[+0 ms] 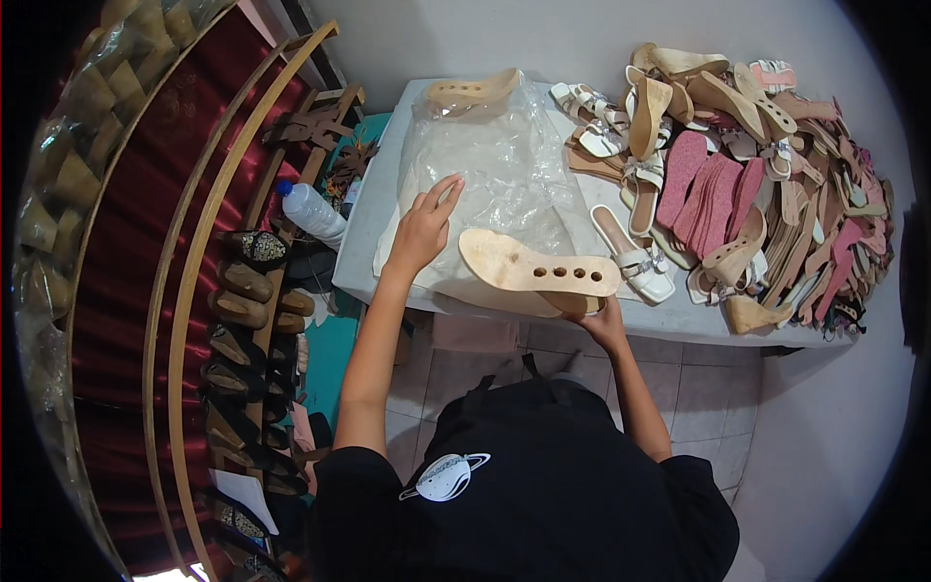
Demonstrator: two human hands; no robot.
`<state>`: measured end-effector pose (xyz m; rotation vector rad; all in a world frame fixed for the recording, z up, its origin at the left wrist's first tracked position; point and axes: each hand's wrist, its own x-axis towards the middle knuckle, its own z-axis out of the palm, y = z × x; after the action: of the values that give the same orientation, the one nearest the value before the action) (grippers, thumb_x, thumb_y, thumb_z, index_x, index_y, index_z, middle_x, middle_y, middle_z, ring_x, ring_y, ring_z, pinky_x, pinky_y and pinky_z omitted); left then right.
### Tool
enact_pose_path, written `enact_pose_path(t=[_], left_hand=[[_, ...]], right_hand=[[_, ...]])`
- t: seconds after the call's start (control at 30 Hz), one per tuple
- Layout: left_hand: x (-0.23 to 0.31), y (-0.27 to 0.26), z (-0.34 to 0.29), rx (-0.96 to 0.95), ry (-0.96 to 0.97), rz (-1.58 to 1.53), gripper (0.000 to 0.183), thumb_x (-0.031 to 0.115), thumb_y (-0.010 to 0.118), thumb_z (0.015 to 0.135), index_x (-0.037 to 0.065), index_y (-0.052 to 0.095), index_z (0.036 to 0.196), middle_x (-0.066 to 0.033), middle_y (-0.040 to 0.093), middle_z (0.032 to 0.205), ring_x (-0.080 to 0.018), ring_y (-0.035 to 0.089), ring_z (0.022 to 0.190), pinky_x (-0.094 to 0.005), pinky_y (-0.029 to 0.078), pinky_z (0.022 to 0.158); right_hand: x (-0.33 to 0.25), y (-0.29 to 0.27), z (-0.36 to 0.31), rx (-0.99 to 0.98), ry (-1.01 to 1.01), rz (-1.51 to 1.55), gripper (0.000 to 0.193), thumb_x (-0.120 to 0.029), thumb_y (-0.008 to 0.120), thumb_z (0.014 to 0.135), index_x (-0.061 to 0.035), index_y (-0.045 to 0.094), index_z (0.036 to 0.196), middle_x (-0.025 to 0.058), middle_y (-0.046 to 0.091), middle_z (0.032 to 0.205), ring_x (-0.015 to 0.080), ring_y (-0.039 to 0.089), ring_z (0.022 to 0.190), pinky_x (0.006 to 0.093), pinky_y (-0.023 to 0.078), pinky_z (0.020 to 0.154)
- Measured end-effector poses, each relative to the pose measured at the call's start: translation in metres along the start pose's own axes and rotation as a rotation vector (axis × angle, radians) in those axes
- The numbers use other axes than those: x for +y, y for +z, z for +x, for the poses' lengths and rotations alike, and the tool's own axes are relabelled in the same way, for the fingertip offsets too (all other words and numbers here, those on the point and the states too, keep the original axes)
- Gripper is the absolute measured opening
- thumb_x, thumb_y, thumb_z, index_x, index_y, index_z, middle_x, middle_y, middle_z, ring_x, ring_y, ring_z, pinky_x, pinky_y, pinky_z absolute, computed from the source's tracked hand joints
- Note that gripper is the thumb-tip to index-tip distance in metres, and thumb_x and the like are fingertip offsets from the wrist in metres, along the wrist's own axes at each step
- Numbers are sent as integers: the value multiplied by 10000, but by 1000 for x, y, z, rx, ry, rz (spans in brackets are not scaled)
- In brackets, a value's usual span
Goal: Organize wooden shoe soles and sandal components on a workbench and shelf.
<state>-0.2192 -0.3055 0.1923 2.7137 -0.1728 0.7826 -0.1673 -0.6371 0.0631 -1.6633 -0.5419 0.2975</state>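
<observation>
Over the left part of the table (373,228), the left hand (422,233) has its grip loosely spread and empty. Clear plastic (495,145) lies beside it, one wooden sole (475,90) on that by the far edge. Above the near edge, the right hand (599,320) grips a four-holed sole (514,260) from below. Sandals (643,272) and pink soles (690,194) crowd rightward.

Left hand (422,233) stretches out, right hand (603,324) grips.

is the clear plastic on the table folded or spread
Spread out: the clear plastic lies wide and wrinkled across the table, with a wooden sole at its far end.
</observation>
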Motion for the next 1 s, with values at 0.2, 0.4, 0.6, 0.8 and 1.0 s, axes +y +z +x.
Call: enact_pose_path(t=[0.2,0.4,0.6,0.8,1.0], left_hand=[[0,-1,-3,-5,21,-17,639,-94,512,671,101,463,1278,-19,455,1286,-269,531,880,-345,486,752],[8,-5,-2,45,9,3,631,-86,510,678,107,467,1276,-6,453,1291,-267,523,886,-342,494,740],[5,-10,-2,60,6,76,636,-87,501,687,108,452,1291,1,437,1309,-260,512,863,-333,501,742],[-1,-19,-2,4,-62,82,734,-116,483,661,148,393,1339,2,400,1336,-263,503,931,-332,495,751],[-4,-16,4,-12,-28,145,726,-107,467,670,105,358,1356,-4,367,1368,-255,490,834,-329,508,704]], right_hand=[[-3,19,9,115,-67,19,759,-177,836,608,10,410,1208,129,513,1171,233,511,1092,339,422,913],[-8,48,29,195,-103,3,770,-167,845,586,4,414,1201,119,502,1166,235,502,1101,346,429,913],[0,54,43,215,-128,-68,760,-149,842,588,7,412,1196,124,504,1162,233,512,1075,339,433,900],[-26,42,38,203,-103,-40,744,-154,842,590,22,420,1177,133,521,1149,236,530,1042,338,439,883],[-27,22,29,227,-118,-96,730,-161,835,608,23,418,1179,137,530,1140,235,532,1042,335,446,871]])
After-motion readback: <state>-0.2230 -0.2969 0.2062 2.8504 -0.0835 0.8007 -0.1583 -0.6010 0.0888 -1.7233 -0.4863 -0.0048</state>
